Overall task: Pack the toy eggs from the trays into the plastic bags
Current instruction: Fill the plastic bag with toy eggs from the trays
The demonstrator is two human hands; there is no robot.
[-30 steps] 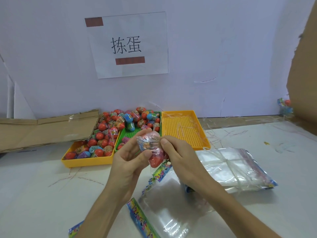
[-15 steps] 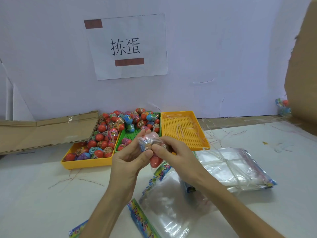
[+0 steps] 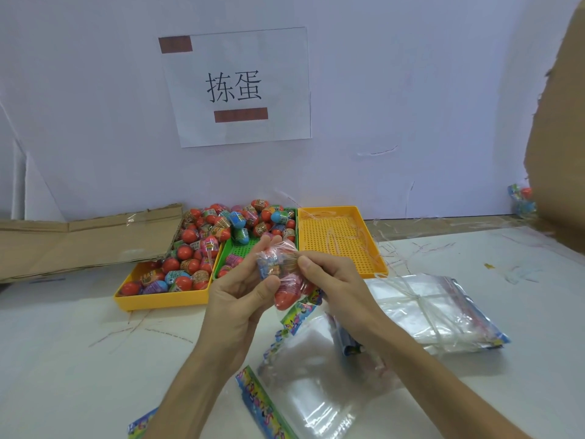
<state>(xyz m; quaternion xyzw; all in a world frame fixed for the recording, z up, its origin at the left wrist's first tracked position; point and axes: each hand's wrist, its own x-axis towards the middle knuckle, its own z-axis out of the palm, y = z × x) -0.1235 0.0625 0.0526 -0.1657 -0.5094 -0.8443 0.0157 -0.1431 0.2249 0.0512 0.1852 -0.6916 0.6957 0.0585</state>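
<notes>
I see the left hand (image 3: 240, 289) and right hand (image 3: 332, 280) both pinching a small plastic bag (image 3: 281, 264) of toy eggs (image 3: 286, 293) above the table (image 3: 79, 343). Its long axis runs from 11 to 5 o'clock, red egg end lowest.

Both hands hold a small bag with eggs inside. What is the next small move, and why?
Probably press the bag's mouth closed. The left hand and right hand pinch the top of the small bag, and a red egg already hangs inside it.
</notes>
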